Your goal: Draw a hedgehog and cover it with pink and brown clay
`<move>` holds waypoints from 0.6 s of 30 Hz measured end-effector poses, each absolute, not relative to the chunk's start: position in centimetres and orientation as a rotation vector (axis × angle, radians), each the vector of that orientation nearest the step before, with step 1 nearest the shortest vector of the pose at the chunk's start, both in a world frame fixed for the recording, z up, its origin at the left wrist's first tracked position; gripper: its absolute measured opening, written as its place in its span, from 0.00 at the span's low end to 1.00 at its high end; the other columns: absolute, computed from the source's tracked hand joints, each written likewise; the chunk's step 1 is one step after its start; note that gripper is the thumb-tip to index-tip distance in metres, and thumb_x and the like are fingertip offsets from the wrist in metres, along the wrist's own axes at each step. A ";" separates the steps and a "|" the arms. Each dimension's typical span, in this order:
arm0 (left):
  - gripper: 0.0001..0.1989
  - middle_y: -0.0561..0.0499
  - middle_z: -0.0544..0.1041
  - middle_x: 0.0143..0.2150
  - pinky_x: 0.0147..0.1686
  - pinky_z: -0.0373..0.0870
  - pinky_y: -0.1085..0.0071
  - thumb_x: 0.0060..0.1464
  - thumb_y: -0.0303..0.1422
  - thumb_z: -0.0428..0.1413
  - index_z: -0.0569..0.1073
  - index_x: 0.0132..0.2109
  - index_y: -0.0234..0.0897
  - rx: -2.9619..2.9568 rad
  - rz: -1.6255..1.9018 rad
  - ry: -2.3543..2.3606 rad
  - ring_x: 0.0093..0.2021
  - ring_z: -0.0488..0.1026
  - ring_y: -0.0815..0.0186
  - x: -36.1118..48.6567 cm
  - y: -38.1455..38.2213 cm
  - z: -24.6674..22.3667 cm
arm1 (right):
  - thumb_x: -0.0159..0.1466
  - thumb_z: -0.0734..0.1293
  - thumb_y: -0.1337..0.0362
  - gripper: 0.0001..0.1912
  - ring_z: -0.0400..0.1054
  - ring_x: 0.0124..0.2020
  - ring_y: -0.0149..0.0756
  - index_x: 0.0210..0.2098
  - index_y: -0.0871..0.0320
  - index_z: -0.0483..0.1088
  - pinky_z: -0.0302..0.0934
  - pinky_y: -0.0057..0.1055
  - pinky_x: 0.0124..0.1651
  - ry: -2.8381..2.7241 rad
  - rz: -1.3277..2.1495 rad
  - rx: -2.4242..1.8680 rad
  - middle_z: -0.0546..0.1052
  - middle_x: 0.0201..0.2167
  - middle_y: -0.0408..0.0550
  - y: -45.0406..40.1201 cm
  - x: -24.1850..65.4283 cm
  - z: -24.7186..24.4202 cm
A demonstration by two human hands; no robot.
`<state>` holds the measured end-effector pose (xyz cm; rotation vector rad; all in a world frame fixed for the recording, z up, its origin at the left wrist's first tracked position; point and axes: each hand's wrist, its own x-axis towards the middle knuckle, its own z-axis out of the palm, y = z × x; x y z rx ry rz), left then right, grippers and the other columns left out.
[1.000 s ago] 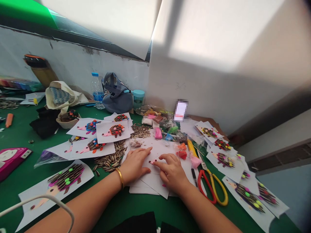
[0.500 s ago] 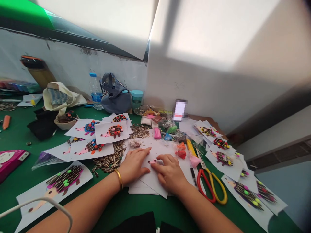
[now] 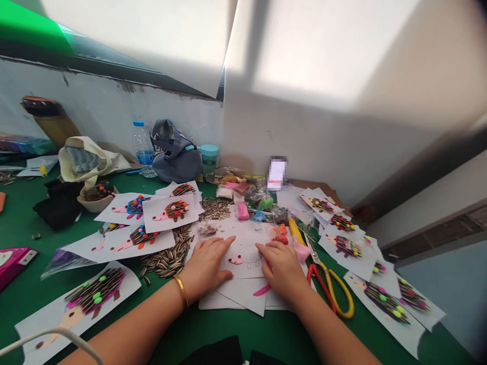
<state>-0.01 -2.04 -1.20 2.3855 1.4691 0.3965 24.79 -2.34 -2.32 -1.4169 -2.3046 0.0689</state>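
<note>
Right hand [image 3: 285,268] has slid rightward off the pink face [image 3: 236,259], so we now see the pencilled hedgehog body [image 3: 250,256] it was covering; left hand [image 3: 209,263] stays put. Around the work we get bare green tabletop [image 3: 274,327] along the near edge of the stacked sheets, but little room sideways: seeds [image 3: 169,256] sit left of the left hand, scissors [image 3: 315,257] just right of the right hand, and bagged clay [image 3: 258,203] crowds the far side. The drawing lies on the top sheet [image 3: 243,271] between both hands, face near the left fingertips, body's right end by the right fingertips. We read the left fingers as spread flat, thumb apart; right fingers curl loosely with the index pointing out, and we can't tell whether they pinch anything.
</note>
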 end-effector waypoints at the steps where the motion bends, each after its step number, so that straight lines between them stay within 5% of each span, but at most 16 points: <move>1: 0.41 0.45 0.71 0.60 0.60 0.55 0.53 0.48 0.36 0.64 0.57 0.67 0.43 2.389 0.397 1.464 0.62 0.63 0.51 0.0 -2.1 -1.1 | 0.61 0.61 0.72 0.22 0.67 0.49 0.44 0.54 0.56 0.71 0.54 0.42 0.52 -2.320 0.086 -1.426 0.80 0.43 0.49 -2.4 24.7 -2.3; 18: 0.42 0.44 0.69 0.62 0.61 0.57 0.52 0.45 0.39 0.66 0.59 0.66 0.42 2.402 0.362 1.438 0.62 0.63 0.49 0.0 -1.9 -1.8 | 0.63 0.63 0.70 0.10 0.69 0.41 0.38 0.39 0.53 0.75 0.53 0.36 0.46 -2.285 0.103 -1.386 0.80 0.35 0.44 -1.8 24.8 -1.7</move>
